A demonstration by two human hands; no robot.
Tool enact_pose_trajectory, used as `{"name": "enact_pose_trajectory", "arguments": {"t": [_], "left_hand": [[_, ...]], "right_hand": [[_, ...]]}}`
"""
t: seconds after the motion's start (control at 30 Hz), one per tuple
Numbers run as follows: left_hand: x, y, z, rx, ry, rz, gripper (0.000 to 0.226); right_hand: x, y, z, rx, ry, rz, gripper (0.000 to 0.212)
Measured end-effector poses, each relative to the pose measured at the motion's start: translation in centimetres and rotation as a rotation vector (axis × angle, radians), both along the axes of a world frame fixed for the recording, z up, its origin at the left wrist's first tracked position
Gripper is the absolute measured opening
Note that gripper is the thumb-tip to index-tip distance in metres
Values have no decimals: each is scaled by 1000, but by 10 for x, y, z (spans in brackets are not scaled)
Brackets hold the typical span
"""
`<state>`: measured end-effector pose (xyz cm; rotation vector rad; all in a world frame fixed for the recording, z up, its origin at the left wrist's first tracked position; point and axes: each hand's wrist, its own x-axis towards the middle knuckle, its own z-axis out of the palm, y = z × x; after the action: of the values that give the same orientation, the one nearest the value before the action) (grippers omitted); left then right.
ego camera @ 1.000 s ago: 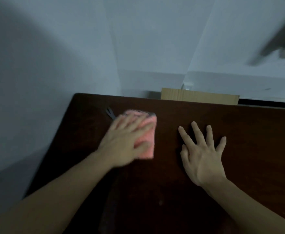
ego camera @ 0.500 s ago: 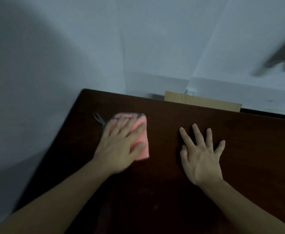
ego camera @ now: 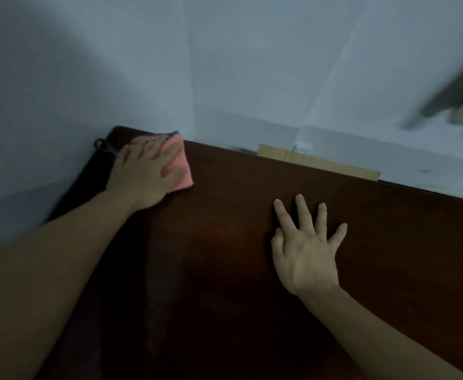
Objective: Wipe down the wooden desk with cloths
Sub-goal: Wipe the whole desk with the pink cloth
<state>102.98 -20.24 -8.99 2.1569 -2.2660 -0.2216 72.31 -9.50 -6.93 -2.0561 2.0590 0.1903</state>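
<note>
Pink cloth [ego camera: 177, 166] at desk's [ego camera: 252, 270] far left corner, pressed flat under left hand [ego camera: 142, 176], fingers straight. Soft, light; likely bunches, so press mid-cloth. Right hand [ego camera: 307, 256] splayed, bracing on desk.

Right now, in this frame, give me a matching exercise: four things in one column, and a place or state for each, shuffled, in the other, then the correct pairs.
Things:
1. pink cloth
2. left hand
3. right hand
4. cardboard piece

Places or states:
A. flat on bare wood, fingers spread, holding nothing
B. behind the far edge of the desk, against the wall
C. at the desk's far left corner, under a hand
D. pressing down on the cloth

Pairs: 1-C, 2-D, 3-A, 4-B
</note>
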Motion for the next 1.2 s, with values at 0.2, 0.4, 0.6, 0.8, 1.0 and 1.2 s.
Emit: {"name": "enact_pose_trajectory", "arguments": {"t": [0.2, 0.4, 0.6, 0.8, 1.0, 1.2], "left_hand": [[-3, 25, 5, 19, -15, 21, 79], [0, 113, 9, 32, -27, -266, 68], [38, 52, 5, -5, -5, -264, 69], [56, -7, -4, -21, 7, -129, 70], [37, 57, 8, 25, 5, -140, 68], [34, 157, 5, 20, -6, -242, 62]], "right_hand": [[2, -1, 2, -1, -24, 12, 59], [2, -1, 6, 8, -29, 1, 60], [1, 0, 3, -5, -8, 2, 61], [1, -1, 1, -25, -35, 6, 60], [3, -1, 2, -29, -42, 1, 59], [2, 0, 0, -22, -13, -2, 60]]}}
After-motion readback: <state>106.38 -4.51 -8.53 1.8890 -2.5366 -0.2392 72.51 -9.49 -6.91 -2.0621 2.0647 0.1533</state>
